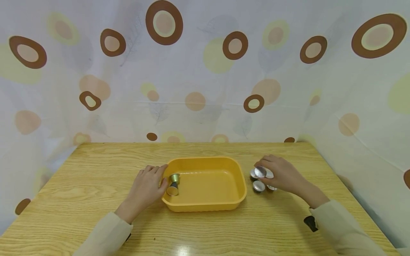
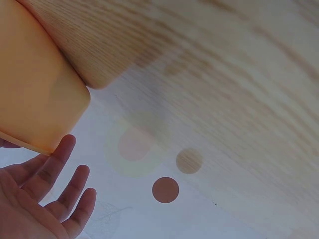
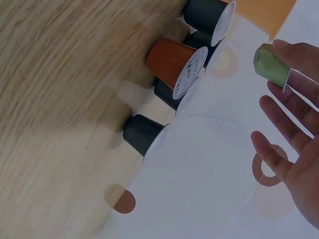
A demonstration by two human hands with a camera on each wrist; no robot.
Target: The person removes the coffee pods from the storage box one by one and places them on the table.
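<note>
Tabletop (image 1: 96, 174) holds five capsules (image 3: 169, 60), right grip (image 1: 280, 174) pinches another (image 3: 270, 64), left grip (image 1: 145, 186) grasps one tray (image 1: 208, 188) containing two (image 1: 174, 178).

Tray (image 1: 208, 190): yellow-orange, rounded rectangle, at lower centre on the tabletop (image 1: 80, 199), its left edge gripped by the left hand (image 1: 145, 185). Green capsule (image 1: 174, 179) and dark capsule (image 1: 173, 189), its orange-toned round end facing the viewer: adjacent, inside the tray's left end. Second green capsule (image 3: 270, 64): pinched by the right hand (image 1: 282, 173). Silver-lidded capsules (image 1: 258, 186), right of the tray: upright, four dark, one orange-brown with printed lid.
</note>
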